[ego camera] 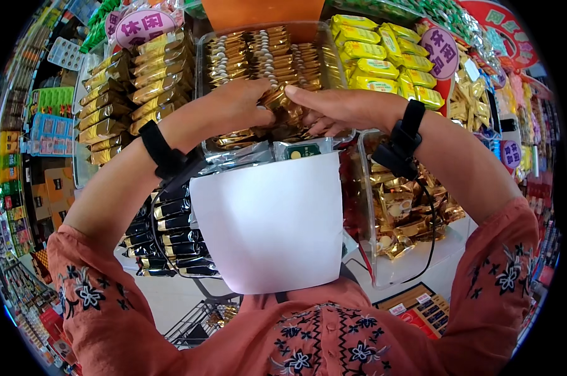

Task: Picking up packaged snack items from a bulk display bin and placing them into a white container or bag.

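My left hand [231,105] and my right hand [344,109] meet over a clear plastic bin [199,61]. Between them is a bunch of gold-wrapped snack packets [283,104], gripped from both sides. My right thumb presses on top of the bunch, while some fingers of each hand are hidden. Behind the hands, inside the same bin, similar gold packets [269,51] stand in tight rows. Each wrist wears a black strap, and the right one carries a small black device [396,152].
Gold packets [163,70] fill a bin at left, and yellow packets [370,51] one at right. A blank white sheet [274,225] covers the middle foreground. Loose gold packets [398,211] lie in a clear bin [375,277] near my right forearm. Black packets [180,235] are stacked at lower left.
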A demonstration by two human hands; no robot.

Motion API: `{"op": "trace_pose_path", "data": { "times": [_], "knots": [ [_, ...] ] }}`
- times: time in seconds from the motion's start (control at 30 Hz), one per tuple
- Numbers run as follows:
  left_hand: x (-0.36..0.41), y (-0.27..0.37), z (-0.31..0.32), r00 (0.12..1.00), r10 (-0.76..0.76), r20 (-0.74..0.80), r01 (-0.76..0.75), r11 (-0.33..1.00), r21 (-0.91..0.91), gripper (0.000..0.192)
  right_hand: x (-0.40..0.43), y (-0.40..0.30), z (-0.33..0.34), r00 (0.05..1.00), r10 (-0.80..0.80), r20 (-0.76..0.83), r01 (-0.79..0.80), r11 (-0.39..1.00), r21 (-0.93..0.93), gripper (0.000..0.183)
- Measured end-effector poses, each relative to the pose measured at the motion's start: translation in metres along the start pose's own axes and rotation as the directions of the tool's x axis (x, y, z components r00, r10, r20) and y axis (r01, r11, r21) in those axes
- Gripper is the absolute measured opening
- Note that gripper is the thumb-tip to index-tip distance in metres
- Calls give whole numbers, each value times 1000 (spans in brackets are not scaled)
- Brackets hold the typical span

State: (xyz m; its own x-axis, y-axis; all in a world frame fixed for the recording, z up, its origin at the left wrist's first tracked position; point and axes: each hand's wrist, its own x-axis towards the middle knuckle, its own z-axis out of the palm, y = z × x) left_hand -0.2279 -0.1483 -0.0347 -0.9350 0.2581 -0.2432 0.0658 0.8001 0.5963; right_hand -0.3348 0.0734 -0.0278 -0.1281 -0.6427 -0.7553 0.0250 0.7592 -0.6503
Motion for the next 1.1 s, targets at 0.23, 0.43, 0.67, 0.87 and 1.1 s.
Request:
{"op": "trace_pose_path", "data": {
  "times": [0.23,0.43,0.67,0.87,1.1],
  "knots": [
    [4,13,4,994,-28,103,28,1000,-3,44,-5,-5,1,996,-73,54,75,997,-24,116],
    [14,17,9,969,-53,243,69,996,-59,40,0,2,3,995,-99,-2,99,993,-59,115],
    [25,11,14,971,6,239,-34,993,112,40,11,12,-2,998,36,-49,-42,992,-120,113],
    [28,14,15,947,-43,319,14,996,90,39,-2,7,-2,999,-40,-11,38,994,-106,109],
    [28,22,14,942,-3,334,-40,992,122,40,-2,5,-4,999,-33,-4,32,992,-122,104]
  ]
}}
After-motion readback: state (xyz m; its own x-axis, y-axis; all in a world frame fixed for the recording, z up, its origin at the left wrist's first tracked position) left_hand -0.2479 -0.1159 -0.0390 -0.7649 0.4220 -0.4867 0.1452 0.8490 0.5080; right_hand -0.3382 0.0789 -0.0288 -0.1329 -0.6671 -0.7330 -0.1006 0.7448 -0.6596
